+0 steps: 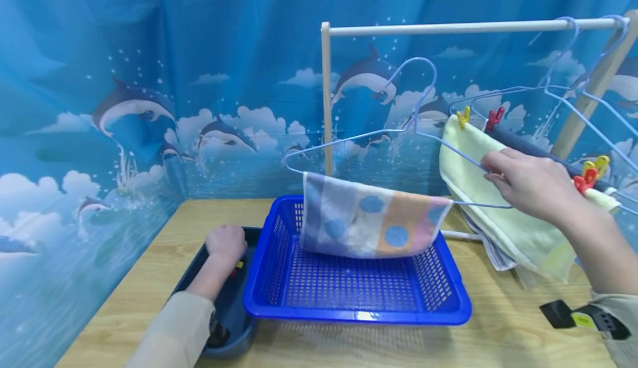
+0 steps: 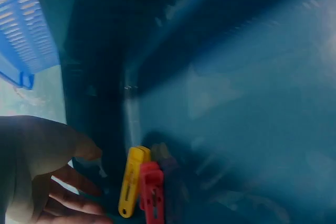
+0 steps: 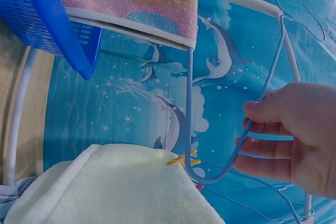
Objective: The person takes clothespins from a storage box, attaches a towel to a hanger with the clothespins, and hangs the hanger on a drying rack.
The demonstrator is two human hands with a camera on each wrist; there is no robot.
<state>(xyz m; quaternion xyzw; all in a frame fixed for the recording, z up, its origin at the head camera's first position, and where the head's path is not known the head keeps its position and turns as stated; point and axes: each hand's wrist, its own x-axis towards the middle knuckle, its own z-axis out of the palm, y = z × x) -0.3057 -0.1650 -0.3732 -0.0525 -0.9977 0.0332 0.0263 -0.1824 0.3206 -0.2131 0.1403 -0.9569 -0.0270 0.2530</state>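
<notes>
My right hand grips one sloping arm of a light blue wire hanger, thumb and fingers around the wire in the right wrist view. Over the hanger's lower bar is folded a towel with coloured stripes and blue dots. My left hand reaches into a dark rectangular bin on the left. Seen from the left wrist, its thumb and fingers are spread loosely beside a yellow clothespin and a red clothespin, apart from both.
Below the towel stands a blue plastic basket. A rack with a pale horizontal rod carries other hangers at right, with a pale yellow towel pinned by clothespins. Behind everything hangs a dolphin-print curtain.
</notes>
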